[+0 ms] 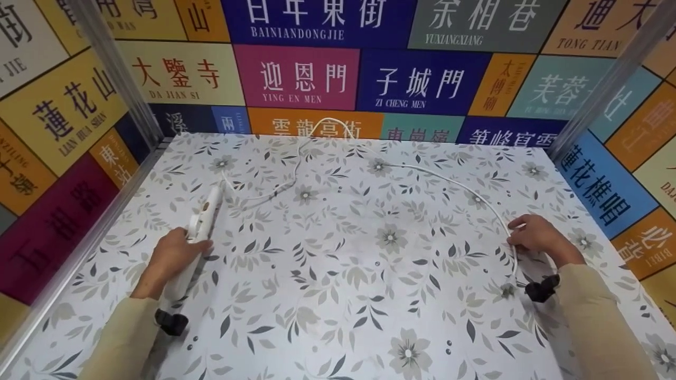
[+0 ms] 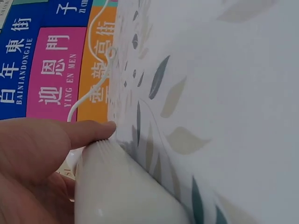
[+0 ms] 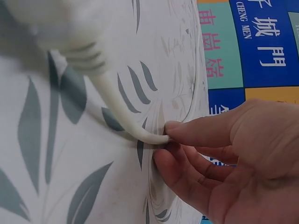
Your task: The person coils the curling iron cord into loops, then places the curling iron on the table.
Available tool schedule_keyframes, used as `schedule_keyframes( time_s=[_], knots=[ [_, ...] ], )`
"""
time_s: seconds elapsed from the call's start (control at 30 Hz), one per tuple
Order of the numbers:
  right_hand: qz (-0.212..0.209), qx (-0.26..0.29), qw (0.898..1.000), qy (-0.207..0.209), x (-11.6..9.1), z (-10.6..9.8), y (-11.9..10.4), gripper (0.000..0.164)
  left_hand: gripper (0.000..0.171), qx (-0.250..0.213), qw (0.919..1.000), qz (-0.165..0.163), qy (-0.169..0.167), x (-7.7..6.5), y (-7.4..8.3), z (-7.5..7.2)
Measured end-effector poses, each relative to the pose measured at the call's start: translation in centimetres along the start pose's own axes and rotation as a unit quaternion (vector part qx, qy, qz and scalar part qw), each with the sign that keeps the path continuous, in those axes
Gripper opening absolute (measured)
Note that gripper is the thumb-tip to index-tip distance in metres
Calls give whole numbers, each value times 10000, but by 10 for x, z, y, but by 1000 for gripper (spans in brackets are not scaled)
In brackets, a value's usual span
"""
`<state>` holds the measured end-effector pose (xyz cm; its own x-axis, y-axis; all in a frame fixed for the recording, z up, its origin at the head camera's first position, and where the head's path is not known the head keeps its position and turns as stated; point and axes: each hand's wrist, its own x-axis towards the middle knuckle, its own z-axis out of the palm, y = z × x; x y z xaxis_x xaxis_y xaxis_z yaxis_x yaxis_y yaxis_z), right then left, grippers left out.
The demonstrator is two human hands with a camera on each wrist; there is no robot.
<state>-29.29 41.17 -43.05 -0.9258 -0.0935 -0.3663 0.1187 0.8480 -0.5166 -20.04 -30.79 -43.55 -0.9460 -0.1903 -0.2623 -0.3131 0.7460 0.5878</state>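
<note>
On the left, my left hand (image 1: pixel 171 256) grips a long white corded appliance (image 1: pixel 211 208) with brownish spots along its side; its exact kind cannot be told. In the left wrist view the thumb (image 2: pixel 96 130) lies against the ridged part of its smooth white body (image 2: pixel 121 186). A white cord (image 1: pixel 449 179) leaves the appliance's far end and runs across to the right. There my right hand (image 1: pixel 538 237) pinches the cord between thumb and fingertips. The right wrist view shows the pinched cord (image 3: pixel 124 114) close to a ribbed sleeve on a blurred white end piece (image 3: pixel 60 21).
A white cloth with grey leaves and flowers covers the table (image 1: pixel 338 285). Panels with coloured signs (image 1: pixel 296 79) stand behind and at both sides, with clear posts (image 1: pixel 607 79) at the corners. The cord loops up at the table's back edge. Black wrist cameras (image 1: pixel 171 322) sit on both wrists.
</note>
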Motion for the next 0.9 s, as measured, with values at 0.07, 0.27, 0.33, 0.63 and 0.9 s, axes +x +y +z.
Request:
schedule_keyframes(
  time_s=[0.07, 0.27, 0.33, 0.63, 0.9],
  knots=[
    [58, -53, 10000, -8, 1, -2, 0, 51, 70, -37, 9999, 115, -35, 1, 2, -2],
    [223, -132, 9991, 334, 6, -9, 3, 46, 68, -45, 9981, 595, 155, 6, 19, -12],
    [287, -87, 9984, 477, 7, -10, 4, 45, 68, -32, 9964, 790, 303, 8, 30, -16],
    [461, -242, 9946, 894, 17, -17, 7, 42, 67, -165, 9908, 1172, 661, 16, 94, -18],
    [915, -281, 9878, 1230, 15, -21, 13, 42, 63, -369, 9869, 1299, 877, 23, 131, -8]
  ],
)
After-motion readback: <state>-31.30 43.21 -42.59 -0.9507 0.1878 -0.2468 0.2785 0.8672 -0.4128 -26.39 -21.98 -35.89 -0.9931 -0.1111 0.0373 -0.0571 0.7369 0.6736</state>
